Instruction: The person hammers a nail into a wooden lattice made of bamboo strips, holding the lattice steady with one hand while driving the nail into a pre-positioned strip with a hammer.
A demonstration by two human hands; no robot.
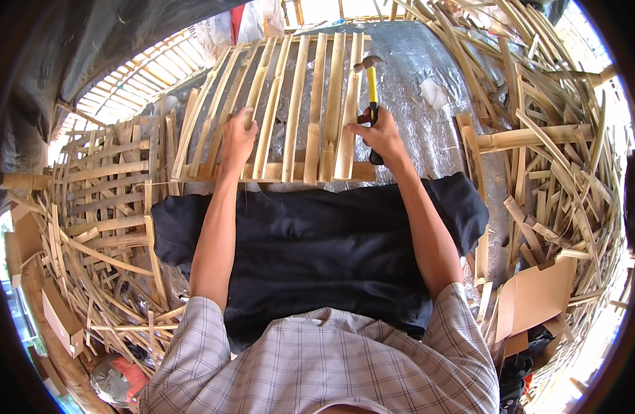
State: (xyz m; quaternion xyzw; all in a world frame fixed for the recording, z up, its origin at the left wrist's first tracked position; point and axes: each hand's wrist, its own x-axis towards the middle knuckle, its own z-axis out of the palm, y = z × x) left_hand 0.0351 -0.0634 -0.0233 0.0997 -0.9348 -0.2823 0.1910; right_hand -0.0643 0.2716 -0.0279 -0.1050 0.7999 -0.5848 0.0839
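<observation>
In front of me lies a frame of split bamboo slats (pixel 295 110), set side by side across a bamboo crosspiece (pixel 276 172) at the near end and another at the far end. My left hand (pixel 239 138) is closed around one of the slats left of the middle. A claw hammer (pixel 372 86) with a yellow and black handle is gripped in my right hand (pixel 382 135), its head pointing away from me. The thumb and fingertips of that hand reach to the rightmost slat (pixel 348 117) and seem to touch it.
Dark cloth (pixel 324 241) covers my lap. Silvery sheeting (pixel 428 138) lies under the frame. A woven bamboo panel (pixel 107 186) stands to the left, and heaps of bamboo strips (pixel 559 186) fill the right. A cardboard box (pixel 536 295) sits at the lower right.
</observation>
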